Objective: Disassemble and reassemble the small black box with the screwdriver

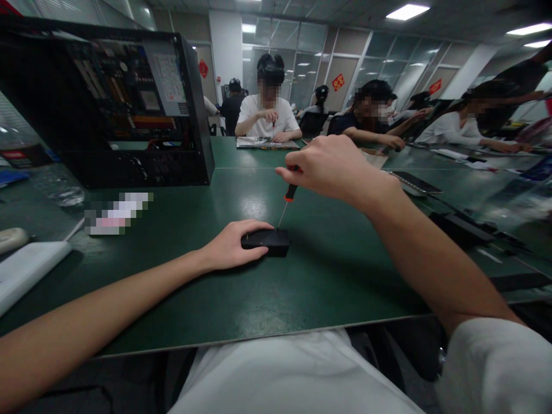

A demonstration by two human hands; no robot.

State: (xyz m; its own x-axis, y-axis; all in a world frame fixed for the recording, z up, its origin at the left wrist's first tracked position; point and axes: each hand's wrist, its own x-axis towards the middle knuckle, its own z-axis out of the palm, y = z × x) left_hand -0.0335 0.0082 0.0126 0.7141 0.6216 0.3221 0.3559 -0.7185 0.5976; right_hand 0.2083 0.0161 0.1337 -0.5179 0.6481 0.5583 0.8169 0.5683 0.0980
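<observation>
Across the green table [328, 276], the biggest thing is an open computer case [107, 109] standing at the far left, its side panel off and its boards showing. Other people sit at the far side of the table, bent over work of their own. A white slab [30, 267] lies at the left edge, and dark flat devices [416, 183] rest to the right.

Near the middle of the table, well apart from the case, sits a small black box [267, 241]. It is low, rectangular and matt, with rounded corners; any markings or screws on it are too small to make out. The left hand [230, 244] lies over its left end, fingers curled down and pressing it flat to the table. The right hand [332, 167] hovers above, fingers pinched together around the black-and-red handle of a thin screwdriver [287, 198], whose shaft slants down so that its tip meets the box's top near the right rear corner.

The risk, as I judge it, lies in that slant: a tilted tip can jump out of a tiny screw head and chew it, or skid across the top toward the left hand's fingers. The box is light and held at one end only, so hard downward pressure could also tip or slide it.
</observation>
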